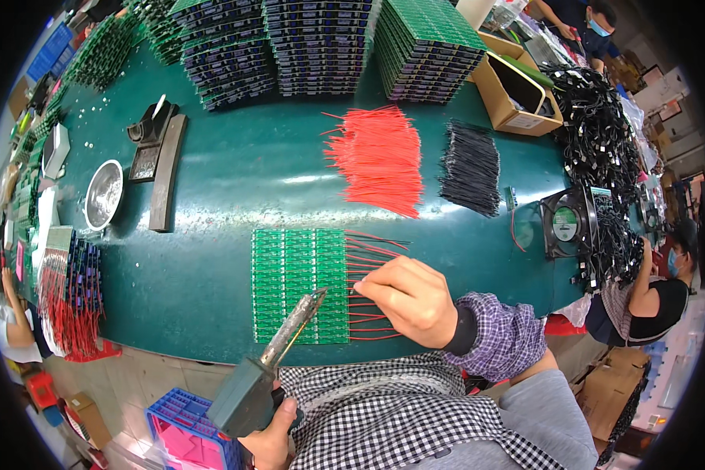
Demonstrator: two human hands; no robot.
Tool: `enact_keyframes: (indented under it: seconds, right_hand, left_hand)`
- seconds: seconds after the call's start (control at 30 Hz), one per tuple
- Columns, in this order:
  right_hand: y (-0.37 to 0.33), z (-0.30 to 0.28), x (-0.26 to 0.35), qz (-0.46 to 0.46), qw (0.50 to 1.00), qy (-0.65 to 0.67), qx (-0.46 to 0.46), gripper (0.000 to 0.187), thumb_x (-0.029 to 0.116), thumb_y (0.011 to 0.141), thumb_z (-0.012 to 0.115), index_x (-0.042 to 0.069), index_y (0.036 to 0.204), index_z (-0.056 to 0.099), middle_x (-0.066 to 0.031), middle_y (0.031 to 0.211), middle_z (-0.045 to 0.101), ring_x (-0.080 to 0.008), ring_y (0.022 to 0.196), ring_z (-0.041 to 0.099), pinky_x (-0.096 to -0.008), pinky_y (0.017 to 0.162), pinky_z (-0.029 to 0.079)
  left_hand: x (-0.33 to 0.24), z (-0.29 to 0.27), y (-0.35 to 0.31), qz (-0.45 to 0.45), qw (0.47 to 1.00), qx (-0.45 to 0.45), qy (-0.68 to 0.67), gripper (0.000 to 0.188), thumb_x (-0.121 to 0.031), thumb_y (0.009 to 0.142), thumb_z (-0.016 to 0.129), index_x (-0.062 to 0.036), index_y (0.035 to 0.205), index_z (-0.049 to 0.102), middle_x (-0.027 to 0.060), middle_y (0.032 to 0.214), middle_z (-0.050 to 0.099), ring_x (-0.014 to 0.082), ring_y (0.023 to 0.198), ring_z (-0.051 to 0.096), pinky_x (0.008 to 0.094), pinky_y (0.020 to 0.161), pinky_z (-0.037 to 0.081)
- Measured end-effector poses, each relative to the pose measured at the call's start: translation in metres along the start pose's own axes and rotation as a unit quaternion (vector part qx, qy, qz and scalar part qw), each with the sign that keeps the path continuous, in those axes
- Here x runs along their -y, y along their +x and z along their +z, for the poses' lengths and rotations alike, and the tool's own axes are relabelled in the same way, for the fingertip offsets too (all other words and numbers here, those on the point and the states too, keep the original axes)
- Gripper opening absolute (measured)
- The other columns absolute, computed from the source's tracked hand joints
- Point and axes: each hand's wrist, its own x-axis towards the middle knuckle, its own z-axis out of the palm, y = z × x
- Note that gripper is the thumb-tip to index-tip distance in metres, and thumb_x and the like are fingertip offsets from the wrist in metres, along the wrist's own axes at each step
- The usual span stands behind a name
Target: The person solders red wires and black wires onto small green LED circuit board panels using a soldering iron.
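Note:
On the table in front of me lies a green circuit board panel, split into rows of small boards. Several red wires stick out from its right edge, with darker ones among the upper rows. My left hand is closed round the handle of a soldering gun, whose metal tip points up and right over the panel's right half. At the panel's right edge, close to that tip, my right hand pinches a thin wire. Its colour is hidden by the fingers.
Beyond the panel lie a red wire pile and a black wire pile. Tall circuit board stacks line the back. A metal bowl and soldering stand are left; a fan and black cables right. Other people work nearby.

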Motion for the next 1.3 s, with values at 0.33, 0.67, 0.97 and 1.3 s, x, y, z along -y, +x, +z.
enact_keyframes:
  seconds: [0.33,0.67,0.97,1.3]
  right_hand:
    - [-0.012,0.014,0.0,-0.008,1.0,0.002,0.02,0.034,0.003,0.072,0.072,0.0,0.106,0.07,-0.0081,0.097,0.07,-0.0221,0.079,0.066,-0.0324,0.062,0.056]
    - [-0.013,0.013,0.0,0.006,0.999,0.009,0.037,0.035,0.003,0.072,0.072,-0.001,0.106,0.069,-0.0096,0.1,0.069,-0.0223,0.078,0.064,-0.0324,0.06,0.056]
    - [-0.01,0.012,0.002,0.011,0.999,-0.005,0.039,0.031,0.004,0.071,0.073,-0.001,0.102,0.07,-0.0087,0.1,0.068,-0.0209,0.076,0.062,-0.0312,0.06,0.055]
    - [-0.008,0.014,0.001,0.001,0.999,0.009,0.04,0.031,0.005,0.072,0.073,0.0,0.102,0.069,-0.0084,0.099,0.066,-0.021,0.078,0.062,-0.0318,0.065,0.056]
  left_hand:
    - [0.017,-0.02,-0.004,0.05,0.983,0.057,0.169,0.044,0.0,0.079,0.084,0.0038,0.119,0.067,0.0129,0.111,0.07,0.0206,0.097,0.067,0.0342,0.08,0.055]
    - [-0.014,-0.011,0.003,0.186,0.877,0.201,0.394,0.031,-0.016,0.087,0.084,0.0008,0.112,0.075,0.0165,0.104,0.077,0.0312,0.091,0.073,0.04,0.081,0.057]
    - [-0.023,-0.005,0.004,0.072,0.921,0.184,0.337,0.036,-0.017,0.087,0.084,0.0002,0.117,0.072,0.0166,0.11,0.074,0.0309,0.098,0.071,0.0409,0.085,0.055]
    - [-0.023,-0.002,0.006,0.106,0.923,0.19,0.319,0.033,-0.013,0.086,0.084,-0.0002,0.114,0.071,0.0149,0.103,0.071,0.0311,0.091,0.068,0.0408,0.081,0.054]
